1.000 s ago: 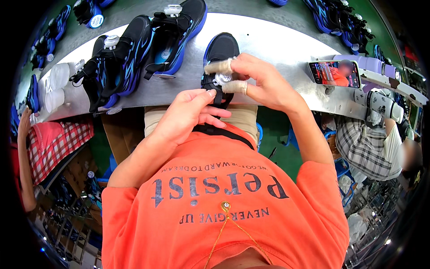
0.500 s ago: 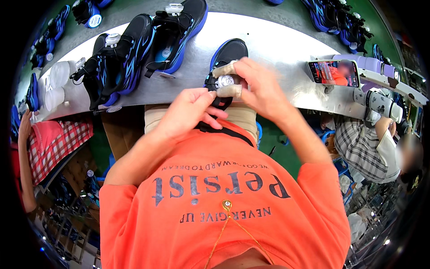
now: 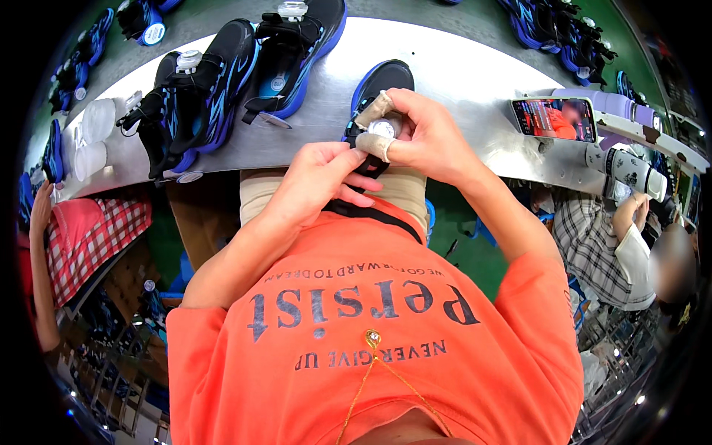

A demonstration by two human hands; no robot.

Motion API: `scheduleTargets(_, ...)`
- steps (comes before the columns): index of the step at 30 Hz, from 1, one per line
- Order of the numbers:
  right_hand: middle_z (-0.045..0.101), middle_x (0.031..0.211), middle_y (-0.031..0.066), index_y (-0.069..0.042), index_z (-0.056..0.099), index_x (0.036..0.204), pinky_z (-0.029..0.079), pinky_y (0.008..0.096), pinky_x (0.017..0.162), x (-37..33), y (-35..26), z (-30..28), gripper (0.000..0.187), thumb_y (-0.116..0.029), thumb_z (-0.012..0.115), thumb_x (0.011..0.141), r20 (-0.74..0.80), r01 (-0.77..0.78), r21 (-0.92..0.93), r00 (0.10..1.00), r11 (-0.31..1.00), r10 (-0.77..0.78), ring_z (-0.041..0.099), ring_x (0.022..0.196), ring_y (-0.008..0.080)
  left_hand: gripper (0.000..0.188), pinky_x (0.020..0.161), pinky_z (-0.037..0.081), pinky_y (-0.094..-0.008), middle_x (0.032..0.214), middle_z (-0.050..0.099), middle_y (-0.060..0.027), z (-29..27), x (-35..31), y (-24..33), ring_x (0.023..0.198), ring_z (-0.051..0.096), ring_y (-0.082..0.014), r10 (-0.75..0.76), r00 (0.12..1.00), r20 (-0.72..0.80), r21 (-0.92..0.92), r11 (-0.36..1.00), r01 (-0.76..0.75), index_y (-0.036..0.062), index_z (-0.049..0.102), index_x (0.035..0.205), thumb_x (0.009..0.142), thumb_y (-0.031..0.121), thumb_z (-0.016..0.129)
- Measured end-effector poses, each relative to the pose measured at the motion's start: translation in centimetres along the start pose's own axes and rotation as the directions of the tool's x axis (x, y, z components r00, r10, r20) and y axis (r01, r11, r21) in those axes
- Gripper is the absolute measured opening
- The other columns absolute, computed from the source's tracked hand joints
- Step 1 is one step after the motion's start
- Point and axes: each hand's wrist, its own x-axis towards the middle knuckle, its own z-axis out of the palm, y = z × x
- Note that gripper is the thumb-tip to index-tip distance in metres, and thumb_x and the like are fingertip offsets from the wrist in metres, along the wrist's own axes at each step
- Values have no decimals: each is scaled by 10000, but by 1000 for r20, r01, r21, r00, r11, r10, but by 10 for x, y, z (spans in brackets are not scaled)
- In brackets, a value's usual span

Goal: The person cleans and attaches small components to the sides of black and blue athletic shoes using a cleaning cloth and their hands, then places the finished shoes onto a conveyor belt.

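Note:
A black sneaker with blue sides [image 3: 389, 76] lies at the table's near edge in front of me, toe pointing away. My right hand [image 3: 434, 141] has cloth covers on its thumb and index finger, which curl round the round white dial [image 3: 382, 129] on top of the sneaker. From the left comes my left hand [image 3: 315, 174], its thumb and index finger pinched together right beside the dial. Whatever lies between those fingertips is hidden. The other left fingers stretch over the sneaker's heel end, which is mostly covered by my hands.
More sneakers with white dials [image 3: 222, 85] stand on the metal table [image 3: 452, 59] to the left. Clear plastic pieces [image 3: 96, 122] lie beyond them. A phone [image 3: 555, 120] and a white patterned bottle [image 3: 627, 170] are at the right. People sit on both sides; further shoes line the green surface behind.
My right fingers have shifted round the dial, and the index finger now arches higher over it. The left hand stays almost in place, still pinched.

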Motion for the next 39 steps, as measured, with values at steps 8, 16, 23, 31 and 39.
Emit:
scheduleTargets(8,507,948,68,-77,626,1050,476,327,726,-5,-19,-10,396,-93,663,656,86,182,-282,983,942,-165,544,794,232,330,686,586,-301,1006,642,-152,-9,3,-3,891,669,-243,-17,998,65,-47,999,20,-80,579,1071,956,216,490)
scheduleTargets(16,505,889,64,-116,627,1150,457,308,751,-24,-13,-6,407,-122,703,750,-76,86,-248,991,965,-108,530,848,212,335,699,585,-308,1042,626,-164,-8,5,-3,891,669,-253,12,997,83,-43,999,-8,-85,574,1081,949,216,506)
scheduleTargets(23,570,983,108,-64,590,1206,481,368,791,-34,-1,33,482,-178,707,753,-265,184,-645,857,742,-442,549,911,287,302,702,582,-312,1011,633,-157,-6,4,-7,873,668,-246,8,997,79,-64,998,-3,-80,577,1065,947,180,478)
scheduleTargets(31,338,1366,277,-36,371,1387,325,469,1018,-44,-9,40,783,-151,740,707,-232,177,-534,909,827,-345,393,1204,452,253,681,548,-277,915,656,-145,-14,-15,13,808,659,-180,60,997,38,277,958,-68,-45,629,1000,933,160,497)
scheduleTargets(39,539,1143,224,-32,411,1327,442,400,911,-29,8,21,731,69,626,635,-444,-22,-415,877,910,-181,522,1069,408,339,828,462,-479,1030,616,-255,-83,32,52,873,605,-417,914,395,-88,979,154,-137,-38,574,1127,828,120,568)
